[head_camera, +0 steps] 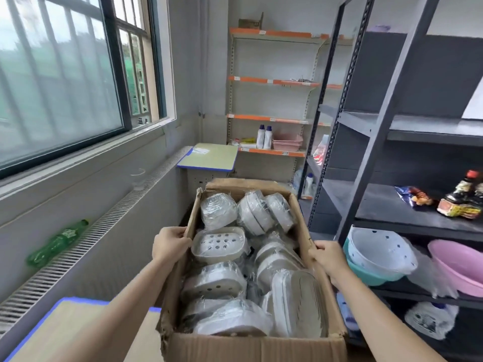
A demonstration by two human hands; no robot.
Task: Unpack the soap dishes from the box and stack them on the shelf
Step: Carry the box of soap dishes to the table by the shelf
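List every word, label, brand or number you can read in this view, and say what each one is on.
None can be read.
Green bottle on the radiator cover: pale label, too blurred.
Dark sauce bottle on the grey shelf: label too blurred.
Snack packet beside it: print too blurred.
Orange shelf strips: white tags too small.
White bottles: labels too small.
Cardboard box and wrapped soap dishes: no text visible.

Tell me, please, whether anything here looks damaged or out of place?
The cardboard box has torn, ragged edges at its near left corner, and a green bottle lies on its side on the radiator cover under the window.
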